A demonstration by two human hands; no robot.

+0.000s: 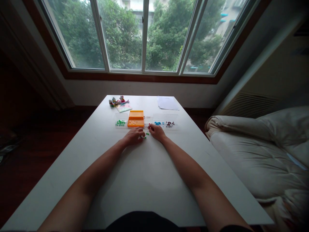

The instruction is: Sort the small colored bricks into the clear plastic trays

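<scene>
Both my hands rest on the white table [145, 174], far out in front of me. My left hand [133, 135] and my right hand [156, 131] are curled close together around some tiny green and white pieces [145, 135]. The fingers of both hands are closed in a pinch on these small pieces, which are too small to make out clearly. Just beyond the hands sits an orange tray [135, 118]. Left of it lies a clear tray with green pieces [120, 122]. Right of it lies a clear tray with blue and dark pieces [164, 123].
A small colourful built model and a pastel booklet [120, 103] sit at the table's far left. A white paper sheet [167, 103] lies at the far right. A cushioned seat [260, 148] stands right of the table; a large window fills the back wall.
</scene>
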